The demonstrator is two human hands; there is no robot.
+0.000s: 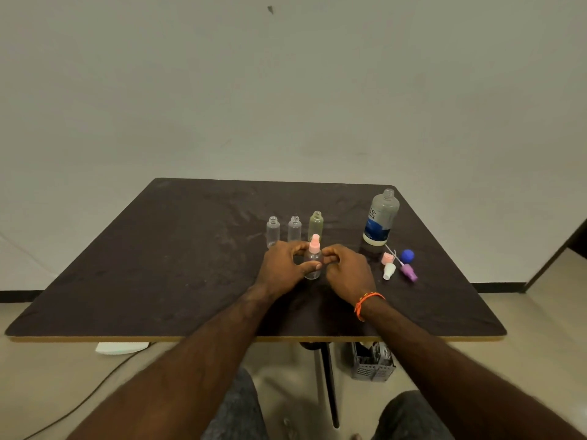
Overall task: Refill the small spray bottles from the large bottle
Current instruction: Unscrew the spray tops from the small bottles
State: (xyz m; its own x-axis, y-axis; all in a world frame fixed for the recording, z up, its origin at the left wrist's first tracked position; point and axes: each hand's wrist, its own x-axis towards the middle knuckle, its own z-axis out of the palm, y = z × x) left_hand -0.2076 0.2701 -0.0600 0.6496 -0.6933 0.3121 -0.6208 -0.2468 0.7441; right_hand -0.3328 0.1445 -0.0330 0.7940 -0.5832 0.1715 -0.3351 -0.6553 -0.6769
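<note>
Left hand (283,265) is gripping the pink-capped bottle (313,262) mid-table, thumb across its front, while the right hand (346,268) is sitting just beside it, fingers curled near the cap, touching or not, can't tell. Three uncapped bottles (294,229) are standing right behind, and the big bottle (380,218) is standing open at the far right with loose caps (398,265) lying near it.

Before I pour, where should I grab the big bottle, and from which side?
Grip the big bottle round its middle, on the label, with the right hand, coming from the near side. It stands upright and uncapped at the table's far right; the body is wide and straight there, and loose spray tops lie just in front, so reach over them.
</note>
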